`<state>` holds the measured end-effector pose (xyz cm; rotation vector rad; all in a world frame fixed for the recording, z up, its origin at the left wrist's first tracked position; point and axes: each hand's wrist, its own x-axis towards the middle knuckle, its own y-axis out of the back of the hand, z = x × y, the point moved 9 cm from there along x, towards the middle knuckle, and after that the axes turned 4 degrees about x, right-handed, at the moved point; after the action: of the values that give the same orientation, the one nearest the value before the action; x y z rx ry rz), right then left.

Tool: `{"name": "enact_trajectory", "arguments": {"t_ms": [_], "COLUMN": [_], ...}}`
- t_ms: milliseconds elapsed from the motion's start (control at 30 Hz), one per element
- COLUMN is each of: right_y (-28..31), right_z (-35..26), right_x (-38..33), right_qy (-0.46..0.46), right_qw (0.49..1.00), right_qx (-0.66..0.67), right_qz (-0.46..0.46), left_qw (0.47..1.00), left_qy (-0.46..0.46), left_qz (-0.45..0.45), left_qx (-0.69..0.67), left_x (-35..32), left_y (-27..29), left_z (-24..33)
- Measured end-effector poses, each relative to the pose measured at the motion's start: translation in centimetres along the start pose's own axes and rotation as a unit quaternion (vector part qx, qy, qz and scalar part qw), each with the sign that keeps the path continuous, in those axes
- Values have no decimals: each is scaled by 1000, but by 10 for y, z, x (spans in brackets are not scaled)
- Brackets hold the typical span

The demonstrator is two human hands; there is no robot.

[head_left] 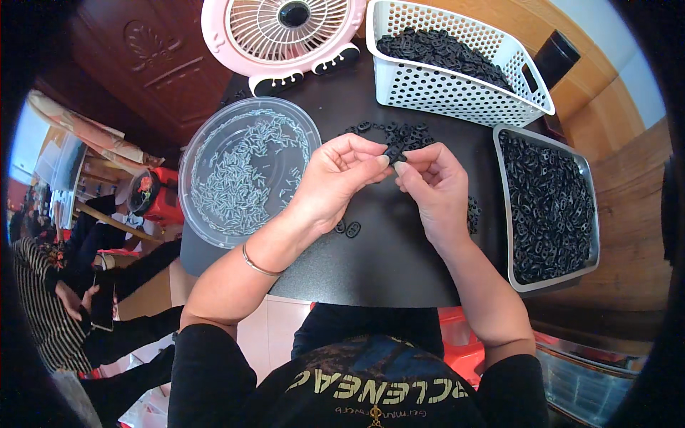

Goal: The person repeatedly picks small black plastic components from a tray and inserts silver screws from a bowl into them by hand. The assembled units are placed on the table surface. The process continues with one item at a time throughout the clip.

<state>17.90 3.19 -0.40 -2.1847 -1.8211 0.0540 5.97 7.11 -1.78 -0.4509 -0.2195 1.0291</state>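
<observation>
Between the fingertips of both hands is a small black plastic piece point(393, 153), held just above the dark table point(371, 267). My left hand point(330, 178) pinches it from the left with thumb and forefinger. From the right, my right hand point(437, 187) grips it the same way; the fingers partly cover it. Right behind the hands lies a loose pile of similar black pieces point(412, 134). A black oval piece with holes point(352, 229) rests near my left wrist. More small black pieces point(472, 214) show beside my right wrist, partly hidden by it.
Left stands a round clear tub point(187, 160) of small silvery pins point(232, 185). A metal tray point(505, 214) of black pieces is at right. Behind are a white perforated basket point(442, 100) of black parts and a pink fan point(292, 43). Another person point(50, 307) sits far left, holding a phone.
</observation>
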Motion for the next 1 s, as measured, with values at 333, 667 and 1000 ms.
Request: {"name": "enact_trajectory", "arguments": {"t_ms": [333,667,1000], "right_y": [-4,-9,-16], "right_z": [0,-1,-22], "right_x": [-1,0,-1], "right_qy": [-12,-7,101], "right_qw": [1000,999,976], "right_qx": [9,0,-171], "right_qz": [-13,-41,-89], "left_qw": [1000,1000,997], "left_qy": [-14,6,62], "left_qz": [-2,-13,-42], "left_qx": [9,-14,-30], "left_x": [-1,-1,-2], "left_y": [1,1,3], "left_z": [2,2,-4]}}
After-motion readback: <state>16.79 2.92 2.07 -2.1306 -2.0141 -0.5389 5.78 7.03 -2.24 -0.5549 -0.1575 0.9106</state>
